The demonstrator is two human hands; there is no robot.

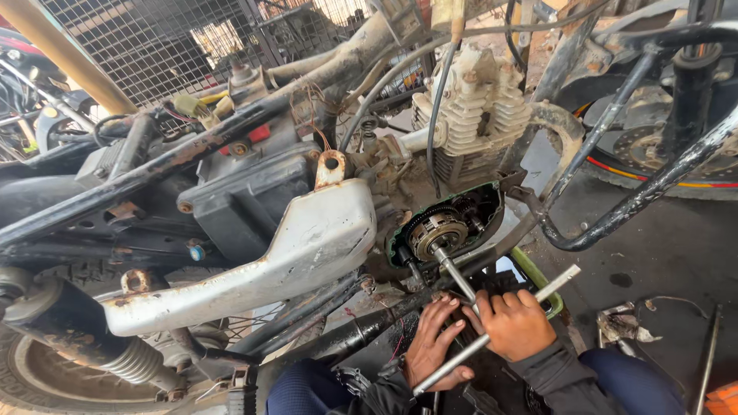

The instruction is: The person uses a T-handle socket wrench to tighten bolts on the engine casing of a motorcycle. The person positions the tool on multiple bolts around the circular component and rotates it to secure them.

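right hand (516,323) fisted on steel T-handle socket wrench (492,336) | left hand (430,342) grips its crossbar | socket on round toothed clutch hub (437,233), keep shaft square

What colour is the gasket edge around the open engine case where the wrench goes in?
Green, running along the rim of the open engine case. It shows best in the head view.

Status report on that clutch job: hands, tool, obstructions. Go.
Both hands on the T-handle wrench: left hand low on the crossbar, right hand gripping near the shaft. Socket end seated on the exposed clutch. Nothing blocking the opening.
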